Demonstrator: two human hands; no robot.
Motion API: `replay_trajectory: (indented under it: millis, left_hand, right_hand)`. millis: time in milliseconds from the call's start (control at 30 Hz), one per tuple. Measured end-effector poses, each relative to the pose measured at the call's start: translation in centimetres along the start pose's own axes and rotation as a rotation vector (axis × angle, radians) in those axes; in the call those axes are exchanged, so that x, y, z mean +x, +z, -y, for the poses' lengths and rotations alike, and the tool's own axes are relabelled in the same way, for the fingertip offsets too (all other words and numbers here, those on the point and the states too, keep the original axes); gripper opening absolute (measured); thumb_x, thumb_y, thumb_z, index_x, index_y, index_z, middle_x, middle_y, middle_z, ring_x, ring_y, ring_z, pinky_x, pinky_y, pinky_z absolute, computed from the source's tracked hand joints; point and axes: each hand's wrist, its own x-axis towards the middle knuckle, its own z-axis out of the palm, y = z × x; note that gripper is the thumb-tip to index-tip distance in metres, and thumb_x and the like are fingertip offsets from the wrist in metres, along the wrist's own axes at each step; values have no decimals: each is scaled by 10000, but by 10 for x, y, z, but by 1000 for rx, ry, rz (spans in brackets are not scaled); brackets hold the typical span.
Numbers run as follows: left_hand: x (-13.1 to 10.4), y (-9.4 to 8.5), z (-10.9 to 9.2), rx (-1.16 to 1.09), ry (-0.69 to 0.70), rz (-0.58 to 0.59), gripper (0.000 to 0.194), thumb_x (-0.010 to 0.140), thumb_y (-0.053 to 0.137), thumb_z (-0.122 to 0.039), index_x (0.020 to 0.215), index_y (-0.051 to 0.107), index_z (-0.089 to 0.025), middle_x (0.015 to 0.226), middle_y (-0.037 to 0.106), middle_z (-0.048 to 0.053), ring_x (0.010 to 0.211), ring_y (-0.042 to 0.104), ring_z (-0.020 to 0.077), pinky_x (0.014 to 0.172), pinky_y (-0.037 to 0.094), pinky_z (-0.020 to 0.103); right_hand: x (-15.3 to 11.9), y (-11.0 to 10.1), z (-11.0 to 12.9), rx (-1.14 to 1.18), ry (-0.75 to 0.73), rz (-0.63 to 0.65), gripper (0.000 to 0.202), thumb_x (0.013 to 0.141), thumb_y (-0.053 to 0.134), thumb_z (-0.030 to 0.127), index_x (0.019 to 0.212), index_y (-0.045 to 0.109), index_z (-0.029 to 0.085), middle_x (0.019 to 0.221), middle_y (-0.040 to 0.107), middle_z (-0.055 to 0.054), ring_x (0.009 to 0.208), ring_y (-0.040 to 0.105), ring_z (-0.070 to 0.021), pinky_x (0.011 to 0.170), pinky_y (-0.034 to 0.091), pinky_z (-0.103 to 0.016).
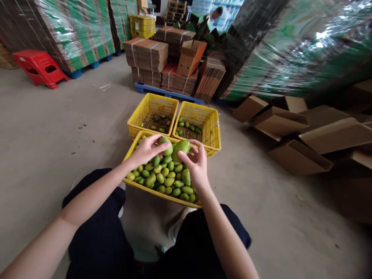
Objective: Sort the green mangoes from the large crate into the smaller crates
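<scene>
Currently our left hand [150, 148] grips one fruit [166, 147], our right hand [198, 164] a longer, slanting fruit [180, 149], short of two rear crates [210, 124].

red plastic stool [39, 63] upright on grey floor [95, 116], left | film-wrapped green-and-brown stack [81, 31] just beyond | strapped flat cardboard bundles [157, 58] on blue pallet [168, 94], open box [187, 62] among them | loose cartons [298, 155], right, near another film-wrapped stack [325, 46] | wooden pallets [176, 9] far back
</scene>
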Motion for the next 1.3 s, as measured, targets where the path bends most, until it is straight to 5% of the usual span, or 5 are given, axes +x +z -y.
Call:
replay_trajectory:
  millis: [200,800,900,1033,1300]
  left_hand:
    - [12,8,14,-427,-597,105,440,839,672,-578,797,667,-140,588,653,21,426,518,71,427,382,178]
    - [12,11,17,-530,-623,58,332,865,676,-469,937,700,-145,830,760,73,590,658,116,547,504,209]
    - [11,12,19,-459,-487,8,313,869,677,-423,1041,649,-164,928,742,71,704,699,135,661,566,246]
    - [5,16,22,56,99,-269,484,798,772,-317,1215,553,-203,1109,677,69,930,691,163,884,569,320]
    - [-6,22,21,572,683,-357,347,822,745,-176,1080,517,-221,1085,660,59,1043,660,198,914,538,334]
  right_hand:
    - [13,-4,7,394,715,196,315,753,761,476,904,662,218,684,705,12,466,622,-103,425,515,-175]
    - [16,-7,-1,389,749,180,317,811,692,501,884,707,193,723,720,-34,507,651,-123,477,544,-210]
    - [11,-2,-4,281,565,39,338,734,762,457,942,650,216,834,713,-35,614,686,-156,551,588,-255]
    - [1,3,-7,-79,3,-219,498,671,825,321,1079,543,279,1139,655,-38,938,696,-199,757,617,-320]
    - [-2,0,-21,-681,-683,-219,429,831,629,135,1229,533,263,1162,680,-90,1109,670,-250,925,586,-465]
